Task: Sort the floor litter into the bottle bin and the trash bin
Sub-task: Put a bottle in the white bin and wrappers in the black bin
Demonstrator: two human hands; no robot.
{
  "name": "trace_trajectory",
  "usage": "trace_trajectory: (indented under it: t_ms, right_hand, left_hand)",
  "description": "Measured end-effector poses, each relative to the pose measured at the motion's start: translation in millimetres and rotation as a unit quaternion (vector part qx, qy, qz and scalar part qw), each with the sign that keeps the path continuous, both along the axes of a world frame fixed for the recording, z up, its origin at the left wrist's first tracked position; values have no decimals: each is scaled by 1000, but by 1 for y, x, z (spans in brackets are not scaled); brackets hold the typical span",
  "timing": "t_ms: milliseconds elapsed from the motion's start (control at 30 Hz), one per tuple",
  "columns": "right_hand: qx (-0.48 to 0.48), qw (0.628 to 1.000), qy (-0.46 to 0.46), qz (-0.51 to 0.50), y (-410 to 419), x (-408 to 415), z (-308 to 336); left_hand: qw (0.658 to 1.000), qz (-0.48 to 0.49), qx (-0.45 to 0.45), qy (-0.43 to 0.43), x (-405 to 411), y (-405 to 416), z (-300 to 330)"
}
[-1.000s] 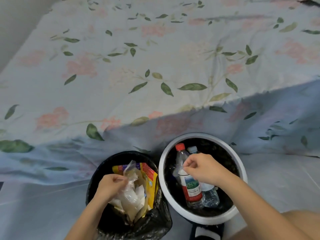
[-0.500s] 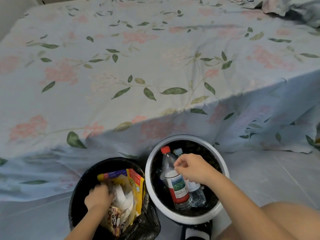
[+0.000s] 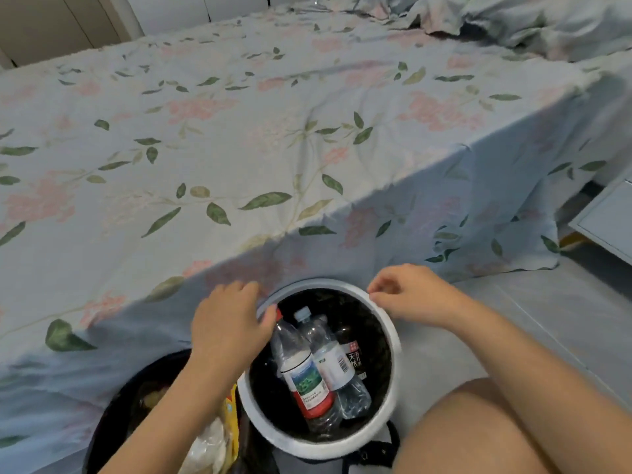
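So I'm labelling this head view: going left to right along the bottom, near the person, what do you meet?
Black trash bin → yellow wrapper inside it → white-rimmed bottle bin → red-label bottle → clear bottle → dark bottle → bare knee.

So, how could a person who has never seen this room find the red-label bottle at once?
Find the white-rimmed bin on the floor beside the bed, right of the black trash bin. Three bottles lie inside it. The red-label bottle is the leftmost; the clear bottle beside it has a white label, and the dark bottle a black one.
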State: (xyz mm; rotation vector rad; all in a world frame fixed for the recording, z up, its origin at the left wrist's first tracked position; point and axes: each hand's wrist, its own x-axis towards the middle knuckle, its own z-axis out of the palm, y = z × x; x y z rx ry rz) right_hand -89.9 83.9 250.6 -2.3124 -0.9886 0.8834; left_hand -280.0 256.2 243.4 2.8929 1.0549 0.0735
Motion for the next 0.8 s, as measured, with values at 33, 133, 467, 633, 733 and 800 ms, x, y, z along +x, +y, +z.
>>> trace_trajectory:
  t_ms: [33, 133, 467, 633, 733, 800]
  right_hand:
    - [-12, 999, -41, -13, -17, 20, 1]
    - [-97, 986, -133, -17, -71, 85, -4]
    - [-167, 957, -219, -89, -205, 260, -44]
    - [-181, 942, -212, -188, -264, 317, 35]
    - [-187, 933, -217, -220, -298, 337, 102]
    - [-179, 931, -205, -244, -319, 349, 152]
  left_hand:
    - [999, -41, -18, -8, 29, -10, 3]
    - [989, -138, -52, -13, 114, -45, 1]
    - [957, -278, -25, 77, 354, -158, -38]
    - [936, -341, -18, 86, 442, -208, 46]
    - [923, -376, -18, 73, 489, -241, 116]
    - [915, -396, -24, 69, 515, -266, 167]
